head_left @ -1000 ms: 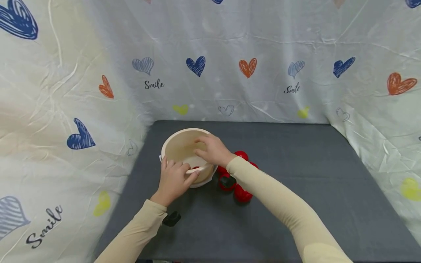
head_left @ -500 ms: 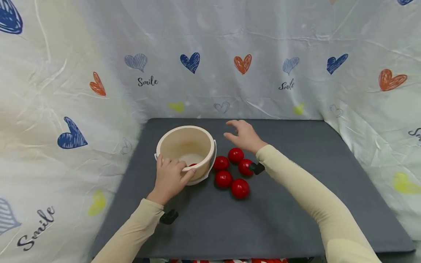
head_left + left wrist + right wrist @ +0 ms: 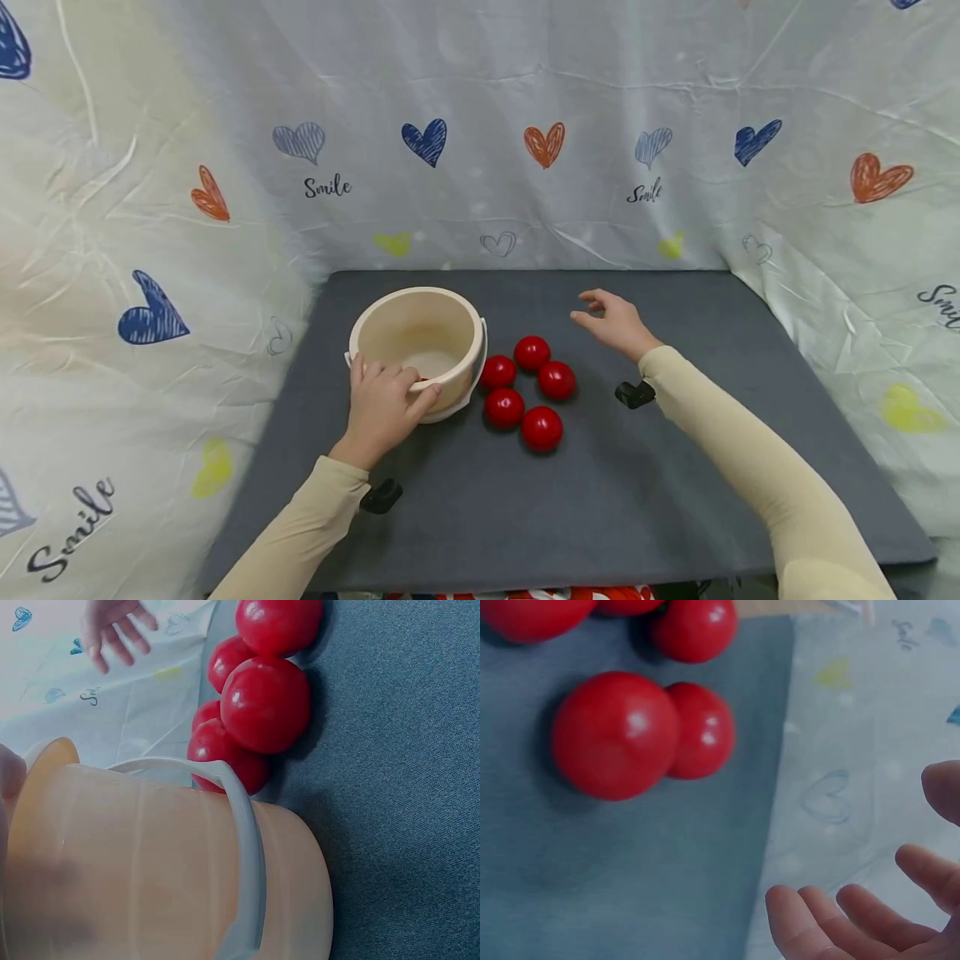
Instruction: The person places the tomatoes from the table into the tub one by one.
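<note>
A cream bucket [image 3: 420, 321] with a white handle [image 3: 251, 855] stands upright at the left of the dark table. My left hand [image 3: 384, 407] grips its near rim, thumb outside and fingers over the edge. A sliver of red shows inside, just behind that rim; the rest of it is hidden. Beside the bucket, on its right, lie several round glossy red things like tomatoes [image 3: 542, 429]. My right hand [image 3: 617, 323] hovers beyond and to the right of them, holding nothing. Its fingers [image 3: 799, 922] are spread and slightly bent in the right wrist view.
The dark grey tabletop [image 3: 675, 467] reaches right and toward me. A pale curtain [image 3: 480, 100] printed with hearts hangs along the back and both sides. Black camera mounts [image 3: 635, 394] sit on both wrists.
My right hand has come out of the bucket and moved right, past the red round things. My left hand keeps its grip on the rim. The head view has shifted slightly.
</note>
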The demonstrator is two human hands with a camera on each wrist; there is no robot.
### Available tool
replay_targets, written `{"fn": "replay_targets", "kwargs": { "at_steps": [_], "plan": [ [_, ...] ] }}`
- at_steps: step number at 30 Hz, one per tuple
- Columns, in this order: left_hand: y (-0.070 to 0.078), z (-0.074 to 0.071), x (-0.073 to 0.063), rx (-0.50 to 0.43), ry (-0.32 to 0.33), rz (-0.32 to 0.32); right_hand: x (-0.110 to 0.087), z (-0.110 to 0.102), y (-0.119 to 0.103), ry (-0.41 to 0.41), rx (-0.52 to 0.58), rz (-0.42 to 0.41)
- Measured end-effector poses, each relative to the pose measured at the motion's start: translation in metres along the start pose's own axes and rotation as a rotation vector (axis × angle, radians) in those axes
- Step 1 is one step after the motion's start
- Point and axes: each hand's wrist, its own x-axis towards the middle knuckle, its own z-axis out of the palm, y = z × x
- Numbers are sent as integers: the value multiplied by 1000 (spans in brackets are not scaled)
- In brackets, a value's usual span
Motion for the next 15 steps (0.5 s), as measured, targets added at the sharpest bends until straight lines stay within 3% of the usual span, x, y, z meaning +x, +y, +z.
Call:
{"fn": "replay_targets", "kwargs": {
  "at_steps": [15],
  "plan": [
    [1,-2,0,13,-18,-6,-7,40,38,-51,32,86]
  ]
}}
